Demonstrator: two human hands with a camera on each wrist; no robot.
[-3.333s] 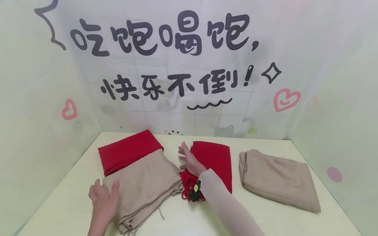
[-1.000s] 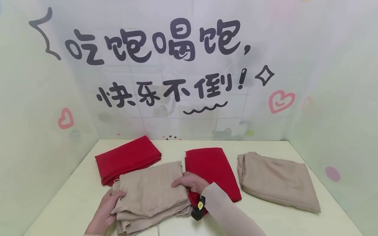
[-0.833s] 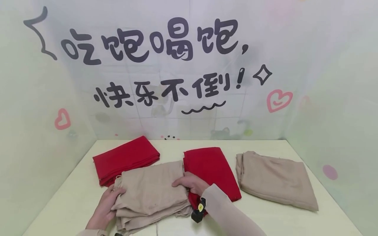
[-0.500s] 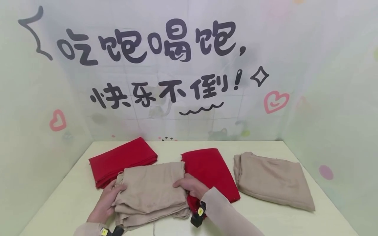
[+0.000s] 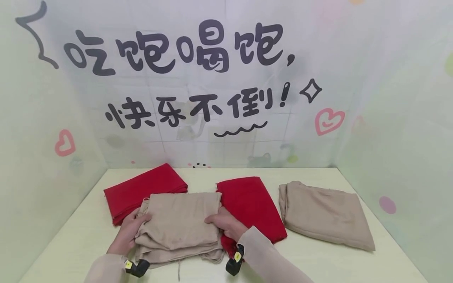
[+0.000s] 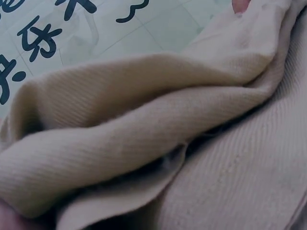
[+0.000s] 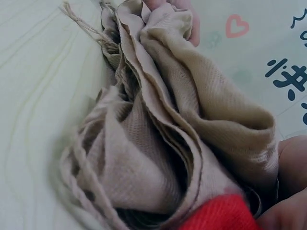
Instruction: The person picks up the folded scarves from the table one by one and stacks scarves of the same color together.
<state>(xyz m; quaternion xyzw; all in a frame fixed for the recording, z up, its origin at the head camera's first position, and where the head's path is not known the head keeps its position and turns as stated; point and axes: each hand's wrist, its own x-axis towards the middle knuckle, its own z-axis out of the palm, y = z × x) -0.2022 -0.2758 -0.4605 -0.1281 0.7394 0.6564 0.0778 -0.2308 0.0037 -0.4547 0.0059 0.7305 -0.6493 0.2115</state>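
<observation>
Beige cloth (image 5: pixel 182 220) farther right, between left hand (image 5: pixel 129 231) and right hand (image 5: pixel 225 223)

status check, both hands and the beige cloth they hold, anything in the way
Left hand, right hand gripping opposite sides. Beige cloth folded, layers uneven. Red cloth close by right hand, might catch.

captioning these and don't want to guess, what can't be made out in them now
Head view: finger ends of the left hand and right hand, hidden by the held beige cloth.
Head view: part of the left red cloth, behind the same beige cloth.
Left wrist: the beige cloth's outline, cut off by the frame.
Right wrist: rest of the right red cloth, beyond the bottom edge.
</observation>
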